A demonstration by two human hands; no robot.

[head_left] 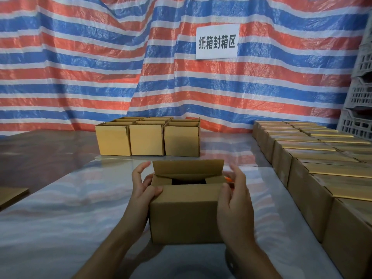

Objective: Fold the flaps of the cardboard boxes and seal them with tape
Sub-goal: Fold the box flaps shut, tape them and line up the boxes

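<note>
Two hands are meeting on one cardboard box (185, 216), which is sitting on the glossy table (60, 214) just below centre, toward 6 o'clock in our head view. Our left hand (144, 188) is gripping the box's 9 o'clock side, its thumb hooking over the folded-down near flap (187, 191) while the index finger is lifting clear. Our right hand (235, 200) is resting against the 3 o'clock side, thumb touching the near top corner, fingers arching loose above the box and closing on nothing. The far flap (188, 167) is standing upright at the box's 12 o'clock edge, a dark gap showing in front of it. An orange object (229, 179) is peeking out behind the right hand; we are unable to tell what it is. At 12 o'clock we are seeing a cluster of open boxes (148, 137), flaps up. From 1 to 4 o'clock rows of closed boxes (312, 164) are lining the table, touching one another. A flat cardboard piece (12, 195) is lying at 9 o'clock. Behind, a striped tarp (80, 57) is hanging with a paper sign (217, 42) at 12 o'clock, and plastic crates (360, 93) are standing stacked at 2 o'clock.
</note>
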